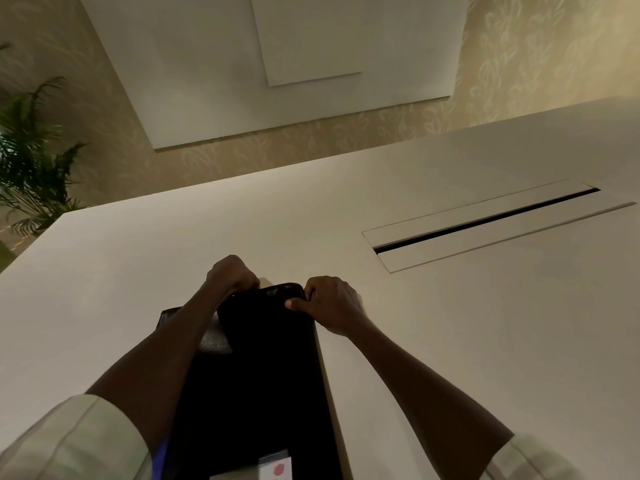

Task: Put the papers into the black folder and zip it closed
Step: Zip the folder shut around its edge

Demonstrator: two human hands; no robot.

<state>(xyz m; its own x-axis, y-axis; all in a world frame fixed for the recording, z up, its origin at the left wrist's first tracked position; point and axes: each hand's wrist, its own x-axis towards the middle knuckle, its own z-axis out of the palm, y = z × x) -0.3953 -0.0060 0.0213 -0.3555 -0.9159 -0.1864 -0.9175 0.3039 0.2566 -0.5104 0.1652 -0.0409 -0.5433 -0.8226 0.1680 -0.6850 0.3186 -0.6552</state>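
Folder (263, 368) first: it is black and lies flat on the pale counter (450, 341), right in front of the person, with its long side pointing away. Both hands are at its far end. The left hand (230, 275) is curled over the far left corner, and its fingers go down behind the edge, so I cannot see what they pinch. The right hand (332, 303) is curled at the far right corner, with the thumb pressed on top of the folder and the other fingers tucked round the edge. So each grip is closed on the folder's far edge.

No papers show outside the folder. A small white card with a red spot (275, 467) lies at the near end, on or by the folder; I cannot tell which.

I think the folder is fairly light and flat. Its cover looks a bit stiff, but the rounded far corners look soft and bendy. The skin looks smooth, so it could slide on the counter if pulled with one hand. The best way, I think, is one hand holding the corner down while the other pinches the little zip tab. The zip tab is hidden, so I cannot say how far the zip has gone. Going round a corner may make the zip stick.
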